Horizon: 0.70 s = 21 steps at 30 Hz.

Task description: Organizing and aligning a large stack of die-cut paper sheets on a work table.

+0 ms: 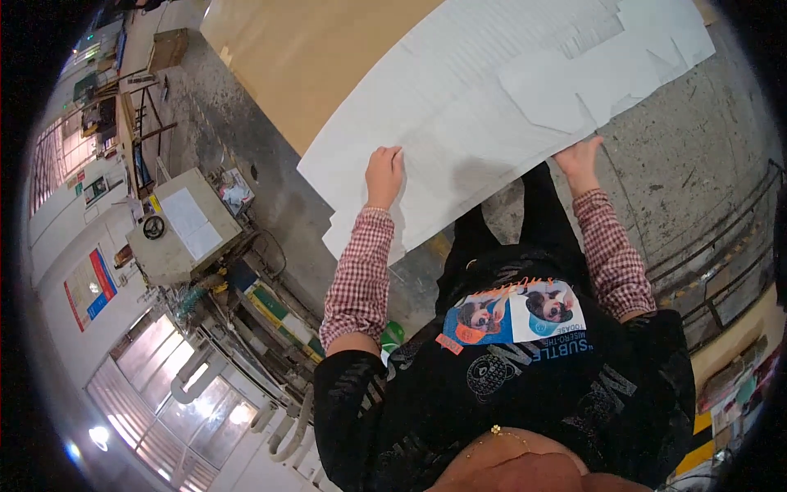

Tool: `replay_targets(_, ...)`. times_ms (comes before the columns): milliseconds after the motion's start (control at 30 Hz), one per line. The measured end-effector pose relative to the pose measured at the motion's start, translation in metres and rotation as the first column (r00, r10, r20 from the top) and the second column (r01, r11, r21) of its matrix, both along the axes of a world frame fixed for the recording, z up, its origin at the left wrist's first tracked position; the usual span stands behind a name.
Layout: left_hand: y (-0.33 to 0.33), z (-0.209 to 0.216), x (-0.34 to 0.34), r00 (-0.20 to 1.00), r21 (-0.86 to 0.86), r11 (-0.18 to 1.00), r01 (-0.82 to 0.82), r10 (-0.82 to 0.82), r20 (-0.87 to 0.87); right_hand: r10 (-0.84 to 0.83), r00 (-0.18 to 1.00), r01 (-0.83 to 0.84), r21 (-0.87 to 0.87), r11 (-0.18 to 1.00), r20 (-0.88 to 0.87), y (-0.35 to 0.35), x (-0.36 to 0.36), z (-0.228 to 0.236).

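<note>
Paper, white (459,107): beneath left hand (384,176), fingers curled; near edge at right hand (580,160), thumb spread, fingers partly hidden. Firmness of either grip: cannot tell. Risk: uneven lifting could slide overlapping pieces (545,90) beyond right hand.

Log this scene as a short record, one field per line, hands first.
Left hand: over the white sheets, fingers curled; grip unclear
Right hand: at the sheets' near edge, thumb raised; fingers partly hidden
Beyond the sheets: brown flat surface
Far left: machine table with black handwheel and pale paper
Floor: worn, grey
</note>
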<state>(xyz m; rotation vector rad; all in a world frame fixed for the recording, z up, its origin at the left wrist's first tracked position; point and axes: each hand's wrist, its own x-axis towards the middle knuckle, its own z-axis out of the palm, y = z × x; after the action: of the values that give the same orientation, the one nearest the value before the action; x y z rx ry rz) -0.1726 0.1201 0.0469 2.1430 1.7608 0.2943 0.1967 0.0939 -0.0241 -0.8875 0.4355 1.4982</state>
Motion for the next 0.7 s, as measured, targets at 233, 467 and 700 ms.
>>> replay_targets(233,-0.017,-0.009,-0.065,0.954,-0.036,0.993,-0.112,0.118,0.274,-0.013,0.996,0.04,-0.325,0.945,0.085,-0.079,-0.078,0.0)
replay_targets(467,-0.027,-0.015,-0.075,0.913,-0.018,0.999,0.03,-0.02,0.407,-0.061,0.995,0.068,-0.089,0.994,0.08,-0.074,-0.161,-0.004)
replay_targets(700,-0.052,-0.017,-0.137,0.939,-0.118,0.973,-0.199,0.223,0.26,-0.052,0.988,0.1,-0.356,0.929,0.143,-0.101,-0.177,0.013)
